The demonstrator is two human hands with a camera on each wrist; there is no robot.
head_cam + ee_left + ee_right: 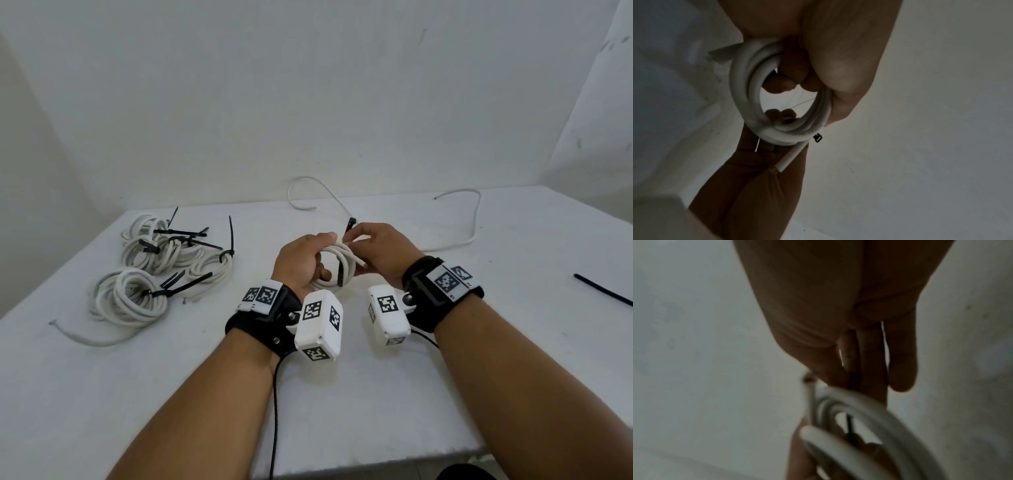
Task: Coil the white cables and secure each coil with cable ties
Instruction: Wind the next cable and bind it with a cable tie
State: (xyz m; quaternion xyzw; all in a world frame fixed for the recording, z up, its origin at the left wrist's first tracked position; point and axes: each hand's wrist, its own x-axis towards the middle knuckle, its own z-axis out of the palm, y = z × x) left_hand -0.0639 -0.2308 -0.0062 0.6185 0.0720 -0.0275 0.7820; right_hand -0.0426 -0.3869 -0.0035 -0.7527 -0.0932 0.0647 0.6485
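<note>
A: White cable coil (330, 265) held up over the middle of the table (376, 394), between both hands. Left hand (301, 263) wrapped round the coil's left side, fingers curled through the loop. Right hand (383, 253) closed on the coil's top right, pinching there at the black cable tie (340, 274).

B: Tie fastened yet?

A: Cannot tell. Strap seen crossing the loops, its head (351, 222) poking up above the right hand's fingers; in the left wrist view, the head hanging just beside the coil, apparently not yet threaded. Probably still to be closed and pulled tight.

B: And the rest of the job?

A: Well along. Pile of finished coils (164, 250) toward the far left corner, each cinched with black ties, tails sticking out. One more tied coil (128, 301) nearer the left edge, a loose cable end trailing from it.

B: Left over?

A: Loose white cable (474, 222) lying uncoiled toward the far right, another thin bent length (308, 192) at the far edge. Spare black cable tie (603, 289) waiting at the right edge. So: this coil to finish, then seemingly one or two more.
</note>
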